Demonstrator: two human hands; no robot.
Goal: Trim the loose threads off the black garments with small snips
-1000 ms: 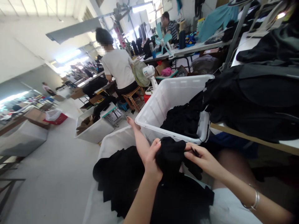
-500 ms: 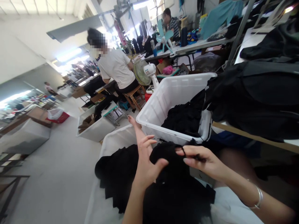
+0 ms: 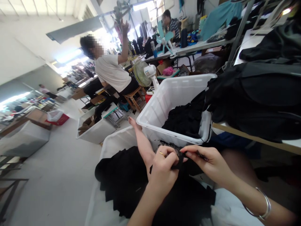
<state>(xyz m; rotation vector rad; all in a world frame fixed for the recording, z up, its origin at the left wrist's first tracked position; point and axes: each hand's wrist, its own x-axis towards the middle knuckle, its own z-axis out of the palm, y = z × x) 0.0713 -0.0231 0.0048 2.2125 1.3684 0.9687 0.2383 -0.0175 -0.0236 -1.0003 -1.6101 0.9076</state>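
My left hand (image 3: 164,166), with a ring on one finger, is closed around a piece of black fabric (image 3: 180,162). At the right edge of that piece, my right hand (image 3: 210,162) pinches the cloth between thumb and fingertips. A small dark object (image 3: 201,154) shows between the right hand's fingers; its kind is unclear. Beneath both hands, more black fabric (image 3: 185,197) spreads across my lap. To the left lies a stack of black cut pieces (image 3: 122,179) with stepped edges, in a white bin (image 3: 110,142).
Ahead stands a second white bin (image 3: 154,100) holding black fabric. Black cloth (image 3: 254,100) covers the table on the right. A bare leg (image 3: 142,141) stretches between the bins. Beyond are a fan (image 3: 142,73) and a seated co-worker (image 3: 111,72).
My left hand was open with spread fingers; it has moved right and closed on the black fabric beside my right hand. The seated co-worker has leaned back and raised an arm.
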